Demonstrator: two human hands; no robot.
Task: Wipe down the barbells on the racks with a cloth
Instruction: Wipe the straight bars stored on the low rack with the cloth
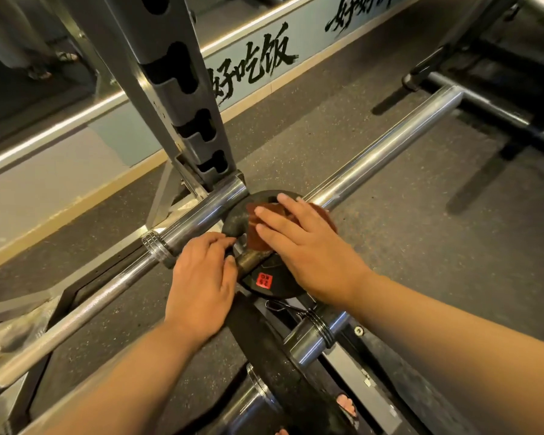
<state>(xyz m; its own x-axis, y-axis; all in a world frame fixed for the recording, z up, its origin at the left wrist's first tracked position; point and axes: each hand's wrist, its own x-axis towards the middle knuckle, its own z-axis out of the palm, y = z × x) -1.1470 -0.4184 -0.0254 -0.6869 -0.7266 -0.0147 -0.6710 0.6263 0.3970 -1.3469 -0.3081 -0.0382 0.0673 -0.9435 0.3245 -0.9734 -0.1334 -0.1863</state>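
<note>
A chrome barbell (374,164) lies across the rack, running from lower left to upper right. In front of it a small black weight plate (264,282) with a red label sits on a peg. My right hand (308,246) presses a reddish-brown cloth (258,237) flat onto the top of that plate, fingers straight. My left hand (201,277) grips the plate's left edge, its fingers curled into the plate's grip opening. A second chrome sleeve (311,340) shows below the plate.
A grey rack upright (182,98) with notched hooks rises just behind the hands. A large black plate (274,356) stands on edge below. Another machine's black frame (500,111) is at the upper right. Grey speckled floor (421,246) lies to the right; toes (346,403) show at the bottom.
</note>
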